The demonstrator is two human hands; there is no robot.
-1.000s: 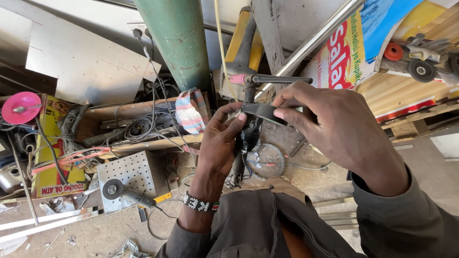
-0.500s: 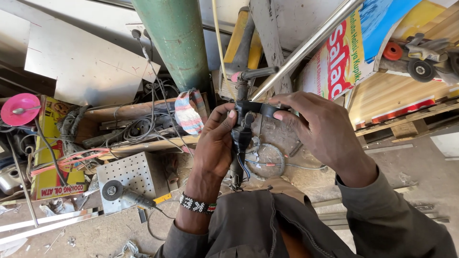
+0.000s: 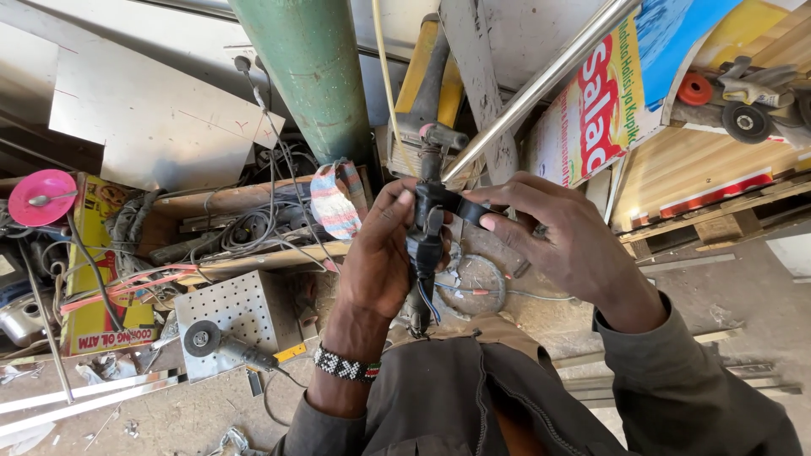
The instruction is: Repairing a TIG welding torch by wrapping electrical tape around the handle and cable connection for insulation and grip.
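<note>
Head view: left hand [image 3: 382, 262] grips the upright black wired tool handle [image 3: 425, 245]; right hand [image 3: 568, 241] pinches black tape [image 3: 463, 209] at its right.

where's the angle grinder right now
In the head view the angle grinder lies low on the left, its disc against the perforated metal plate, left of the person's left hand and beaded bracelet.

— Where have you set yourself down?

— You're in a metal workshop. Look around you: an angle grinder [image 3: 221, 346] on the dusty floor [image 3: 152, 414], cut sheet metal [image 3: 152, 127], a perforated plate [image 3: 232, 312], tangled cables [image 3: 253, 219], a steel tube [image 3: 541, 84], a green cylinder [image 3: 317, 76] and wooden pallets [image 3: 718, 219].
</note>
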